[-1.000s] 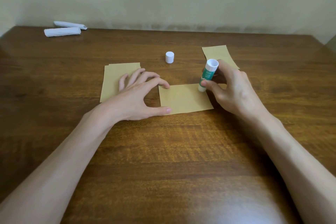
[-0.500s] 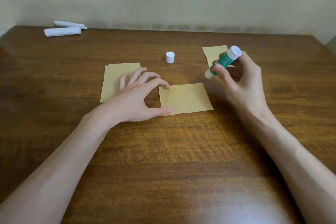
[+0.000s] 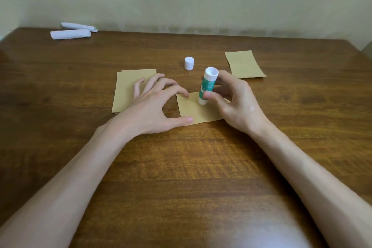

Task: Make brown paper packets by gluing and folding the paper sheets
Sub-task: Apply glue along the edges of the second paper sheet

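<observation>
At the middle of the table [image 3: 181, 167] a brown paper sheet [image 3: 193, 112] lies flat. The left hand [image 3: 149, 107], fingers spread, presses its left edge with thumb and forefinger. The right hand [image 3: 235, 105] grips an upright glue stick [image 3: 207, 84], tip down on the sheet. Its white cap [image 3: 189, 63] stands just beyond, and a stack of sheets [image 3: 126, 90] lies under the left fingers.

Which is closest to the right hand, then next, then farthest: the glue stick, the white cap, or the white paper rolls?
1. Glue stick, held in the right hand.
2. White cap, just beyond, mid-table.
3. White paper rolls, far left corner.
</observation>
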`<state>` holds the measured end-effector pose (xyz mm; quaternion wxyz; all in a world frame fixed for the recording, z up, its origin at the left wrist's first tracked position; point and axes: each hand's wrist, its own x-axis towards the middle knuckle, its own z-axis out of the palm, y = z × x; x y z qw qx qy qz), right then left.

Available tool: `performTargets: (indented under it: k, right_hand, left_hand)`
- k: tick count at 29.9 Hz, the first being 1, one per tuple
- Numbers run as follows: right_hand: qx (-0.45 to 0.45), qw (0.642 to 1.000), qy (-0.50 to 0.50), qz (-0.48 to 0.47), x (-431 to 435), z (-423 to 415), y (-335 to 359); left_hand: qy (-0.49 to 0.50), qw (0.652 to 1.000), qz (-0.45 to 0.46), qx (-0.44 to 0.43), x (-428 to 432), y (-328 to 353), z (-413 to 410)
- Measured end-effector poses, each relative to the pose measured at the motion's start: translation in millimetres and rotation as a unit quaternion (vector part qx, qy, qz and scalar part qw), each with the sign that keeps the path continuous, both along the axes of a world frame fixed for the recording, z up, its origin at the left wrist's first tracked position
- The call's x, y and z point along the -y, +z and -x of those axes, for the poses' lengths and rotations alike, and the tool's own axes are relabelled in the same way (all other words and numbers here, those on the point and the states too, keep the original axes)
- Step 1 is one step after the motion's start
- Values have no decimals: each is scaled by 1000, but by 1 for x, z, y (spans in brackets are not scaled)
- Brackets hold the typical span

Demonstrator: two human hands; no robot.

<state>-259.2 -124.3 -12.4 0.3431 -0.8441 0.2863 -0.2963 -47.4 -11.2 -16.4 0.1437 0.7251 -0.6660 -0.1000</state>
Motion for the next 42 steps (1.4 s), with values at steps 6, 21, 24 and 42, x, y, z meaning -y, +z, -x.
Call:
performTargets:
  k: [6, 21, 24, 42]
  right_hand:
    - [-34, 998, -30, 47, -3, 1, 4]
    - [-79, 993, -81, 44, 1, 22, 13]
    - [-85, 992, -83, 51, 2, 25, 16]
    - [-18, 994, -108, -4, 7, 36, 26]
  left_hand:
    - [-2, 1000, -11, 0, -1, 0, -2]
    - [-3, 1000, -11, 0, -2, -1, -3]
    - [-5, 1000, -10, -3, -2, -2, -3]
    - [-7, 1000, -3, -5, -1, -3, -4]
